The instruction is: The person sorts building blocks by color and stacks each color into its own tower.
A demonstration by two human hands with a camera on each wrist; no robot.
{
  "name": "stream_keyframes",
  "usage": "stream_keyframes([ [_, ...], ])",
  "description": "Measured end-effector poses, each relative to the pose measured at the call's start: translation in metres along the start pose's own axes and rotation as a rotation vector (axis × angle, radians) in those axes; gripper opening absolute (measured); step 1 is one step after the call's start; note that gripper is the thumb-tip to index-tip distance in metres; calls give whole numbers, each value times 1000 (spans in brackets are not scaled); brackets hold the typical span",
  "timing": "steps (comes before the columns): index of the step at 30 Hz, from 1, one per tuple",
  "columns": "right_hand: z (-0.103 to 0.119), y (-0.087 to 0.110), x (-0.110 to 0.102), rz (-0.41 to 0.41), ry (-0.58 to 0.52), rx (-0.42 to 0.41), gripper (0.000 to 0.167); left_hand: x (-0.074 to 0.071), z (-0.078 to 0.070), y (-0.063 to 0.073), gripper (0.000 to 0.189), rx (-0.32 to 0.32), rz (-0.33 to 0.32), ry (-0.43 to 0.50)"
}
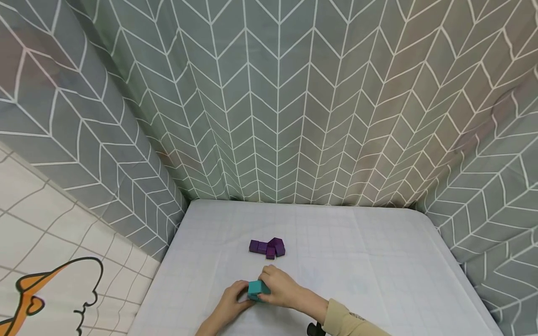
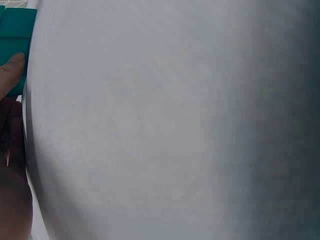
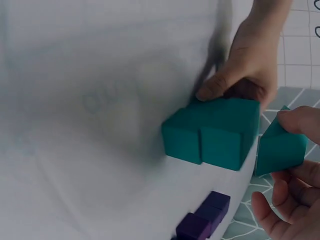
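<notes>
Near the front of the white table, both hands meet at teal blocks [image 1: 255,287]. My left hand [image 1: 230,301] holds a teal block shape [image 3: 220,142] with two square faces side by side; its thumb lies on the upper edge in the right wrist view. Between thumb and fingers, my right hand [image 1: 283,285] pinches a separate teal block with a slanted side [image 3: 282,150], a small gap away from that shape. In the left wrist view only part of a teal block [image 2: 17,30] and a thumb show at the left edge.
Beyond the hands lies a small group of purple blocks [image 1: 262,248] on the white table [image 1: 357,261]. Patterned grey curtains [image 1: 277,116] border the table's back and sides. By the right sleeve sits a small black object [image 1: 314,329].
</notes>
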State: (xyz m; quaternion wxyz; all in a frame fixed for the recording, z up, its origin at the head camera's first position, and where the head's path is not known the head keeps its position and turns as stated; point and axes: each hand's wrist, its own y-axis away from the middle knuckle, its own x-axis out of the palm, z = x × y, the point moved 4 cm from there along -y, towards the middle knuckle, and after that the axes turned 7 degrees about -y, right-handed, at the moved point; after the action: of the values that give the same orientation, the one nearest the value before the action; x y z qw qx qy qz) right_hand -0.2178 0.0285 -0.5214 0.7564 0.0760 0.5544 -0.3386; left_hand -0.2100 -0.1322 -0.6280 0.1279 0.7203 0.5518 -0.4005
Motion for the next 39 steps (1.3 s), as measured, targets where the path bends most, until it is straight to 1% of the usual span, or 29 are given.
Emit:
stream_keyframes([
  [9, 0, 8, 11, -25, 70, -38, 25, 4, 0, -3, 35, 35, -21, -2],
  [14, 1, 10, 14, -34, 64, -18, 26, 4, 0, -4, 39, 64, -45, -24],
  [17, 1, 10, 15, -42, 67, -3, 27, 4, 0, -4, 39, 65, -40, -28],
  [21, 2, 11, 17, -54, 83, -2, 28, 3, 1, -2, 39, 59, -43, -38],
  [28, 2, 10, 22, -83, 78, -5, 29, 2, 4, 2, 41, 77, -91, -58],
  [31, 2, 10, 23, -90, 78, 2, 30, 2, 5, 2, 42, 67, -81, -52],
  [35, 2, 11, 22, -94, 86, 5, 30, 3, 5, 0, 40, 49, -52, -35],
  [39, 0, 12, 22, -85, 85, 13, 30, 4, 4, -2, 40, 55, -47, -26],
])
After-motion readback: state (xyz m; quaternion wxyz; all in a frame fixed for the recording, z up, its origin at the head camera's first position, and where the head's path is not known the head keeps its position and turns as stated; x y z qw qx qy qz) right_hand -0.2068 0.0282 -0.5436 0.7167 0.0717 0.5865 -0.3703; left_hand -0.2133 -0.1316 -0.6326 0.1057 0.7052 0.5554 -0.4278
